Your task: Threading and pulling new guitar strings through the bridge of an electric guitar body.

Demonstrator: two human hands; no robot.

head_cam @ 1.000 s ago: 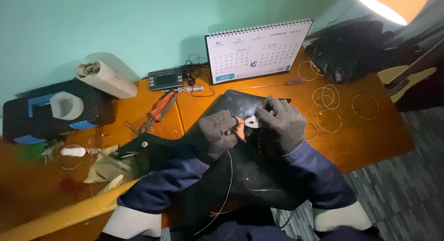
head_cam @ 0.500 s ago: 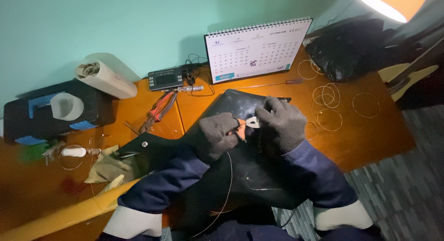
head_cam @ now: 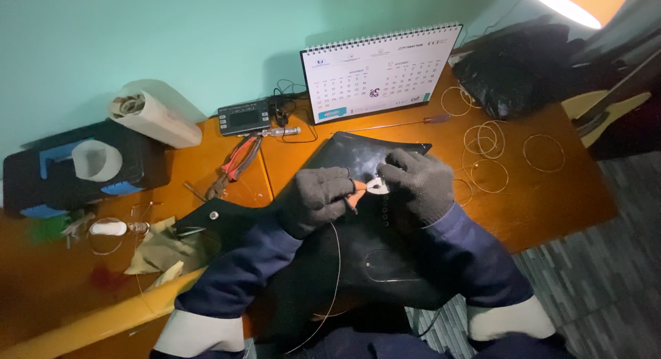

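Your left hand (head_cam: 318,199), in a dark grey knit glove, is curled shut around the orange handles of a small pair of cutting pliers (head_cam: 366,189), whose pale metal head points right and sits between your two hands. Your right hand (head_cam: 416,183), gloved the same way, has its fingers bent in close at that head; whether they pinch something there is too small to tell. A thin bare wire (head_cam: 335,262) runs from under your left hand toward you in a long curve. Both hands work over a black leather-like sheet (head_cam: 358,152) that covers the near middle of the orange wooden desk (head_cam: 564,194). To the far left of your left hand lie red-handled pliers (head_cam: 237,163), with a small black digital meter (head_cam: 243,117) beyond them. A white spiral-bound desk calendar (head_cam: 379,70) stands at the far edge, and loose coils of thin wire (head_cam: 485,156) lie on the desk just right of your right hand. A roll of white paper (head_cam: 148,114) rests far left.
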